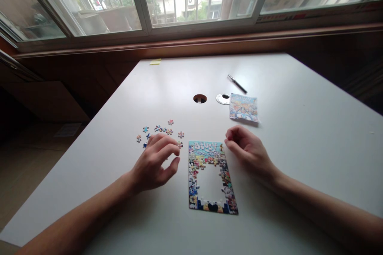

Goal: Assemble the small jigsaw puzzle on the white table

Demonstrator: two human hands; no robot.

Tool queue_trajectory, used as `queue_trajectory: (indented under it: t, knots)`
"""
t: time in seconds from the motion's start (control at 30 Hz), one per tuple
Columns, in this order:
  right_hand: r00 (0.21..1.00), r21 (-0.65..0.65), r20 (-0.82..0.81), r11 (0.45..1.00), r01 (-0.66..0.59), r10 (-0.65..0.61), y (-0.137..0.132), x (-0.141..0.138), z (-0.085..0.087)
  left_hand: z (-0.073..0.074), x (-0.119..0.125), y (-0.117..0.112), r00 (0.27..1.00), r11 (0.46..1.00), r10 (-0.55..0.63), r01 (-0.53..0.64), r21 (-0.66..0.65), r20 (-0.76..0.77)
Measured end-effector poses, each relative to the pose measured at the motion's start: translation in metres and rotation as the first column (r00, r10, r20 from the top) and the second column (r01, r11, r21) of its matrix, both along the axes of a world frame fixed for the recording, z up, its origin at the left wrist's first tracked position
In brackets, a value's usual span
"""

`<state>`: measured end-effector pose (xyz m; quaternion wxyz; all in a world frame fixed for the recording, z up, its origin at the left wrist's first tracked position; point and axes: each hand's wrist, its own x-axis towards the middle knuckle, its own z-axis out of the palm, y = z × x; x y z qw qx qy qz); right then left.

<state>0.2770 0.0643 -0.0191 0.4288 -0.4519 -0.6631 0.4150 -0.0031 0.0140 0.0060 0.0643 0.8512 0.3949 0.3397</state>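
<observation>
A small colourful jigsaw puzzle [211,175] lies on the white table [299,135] in front of me, its border filled and its middle a bare white gap. Several loose puzzle pieces [163,130] are scattered to its left. My left hand [155,163] hovers over the nearest loose pieces, fingers curled with thumb and fingertips apart; nothing shows in it. My right hand [247,147] rests beside the puzzle's top right corner with fingers curled in, and whether it holds a piece is hidden.
A printed puzzle bag [243,107] lies behind the right hand, with a pen [237,83] farther back. A cable hole [200,98] and its round cover [223,98] sit mid-table. A yellow note [155,62] lies at the far edge below the window.
</observation>
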Motion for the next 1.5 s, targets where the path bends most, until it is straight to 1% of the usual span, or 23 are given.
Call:
queue_trajectory:
  t: [0.13, 0.3, 0.4, 0.5, 0.73, 0.9, 1.0, 1.1, 1.23, 1.3, 1.4, 1.47, 1.5]
  knots:
    - [1.0, -0.006, 0.005, 1.0, 0.001, -0.001, -0.001, 0.0, 0.0, 0.006, -0.013, 0.008, 0.996, 0.992, 0.089, -0.089, 0.092, 0.007]
    - [0.999, 0.003, 0.04, 1.0, -0.016, 0.016, -0.001, 0.001, -0.001, 0.009, -0.027, 0.017, 0.987, 0.978, 0.158, -0.155, 0.137, -0.012]
    - [0.998, 0.011, 0.066, 1.0, -0.023, 0.022, -0.001, 0.002, -0.001, 0.006, -0.031, 0.019, 0.984, 0.978, 0.177, -0.172, 0.117, -0.026]
    - [0.997, 0.02, 0.077, 0.999, -0.026, 0.024, -0.002, 0.002, 0.0, 0.004, -0.029, 0.017, 0.985, 0.983, 0.166, -0.161, 0.09, -0.046]
    - [0.996, 0.018, 0.082, 0.999, -0.027, 0.025, -0.002, 0.002, 0.001, 0.009, -0.029, 0.016, 0.991, 0.991, 0.129, -0.128, 0.032, -0.033]
    - [0.996, 0.02, 0.082, 0.999, -0.039, 0.037, -0.001, 0.002, 0.001, 0.008, -0.032, 0.016, 0.995, 0.994, 0.099, -0.1, -0.036, -0.009]
    - [0.996, 0.022, 0.083, 0.999, -0.039, 0.038, -0.001, 0.002, 0.001, 0.009, -0.034, 0.017, 0.996, 0.995, 0.093, -0.094, -0.038, -0.012]
    - [0.995, 0.026, 0.097, 0.999, -0.037, 0.034, -0.001, 0.003, 0.0, 0.014, -0.04, 0.02, 0.991, 0.992, 0.123, -0.124, -0.025, -0.045]
    - [0.994, 0.035, 0.103, 0.999, -0.041, 0.037, -0.001, 0.003, 0.0, 0.019, -0.055, 0.029, 0.973, 0.974, 0.225, -0.225, 0.009, -0.057]
    - [0.994, 0.041, 0.104, 0.998, -0.041, 0.037, 0.0, 0.003, 0.0, 0.019, -0.063, 0.034, 0.963, 0.965, 0.264, -0.263, 0.016, -0.06]
    - [0.994, 0.044, 0.103, 0.998, -0.038, 0.033, -0.001, 0.003, 0.0, 0.013, -0.068, 0.04, 0.951, 0.956, 0.293, -0.295, -0.002, -0.101]
    - [0.995, 0.041, 0.098, 0.998, -0.041, 0.037, -0.001, 0.003, 0.0, 0.007, -0.066, 0.042, 0.947, 0.959, 0.279, -0.283, 0.001, -0.161]
    - [0.995, 0.039, 0.095, 0.998, -0.043, 0.039, -0.001, 0.003, 0.0, 0.005, -0.064, 0.042, 0.945, 0.966, 0.255, -0.258, 0.01, -0.206]
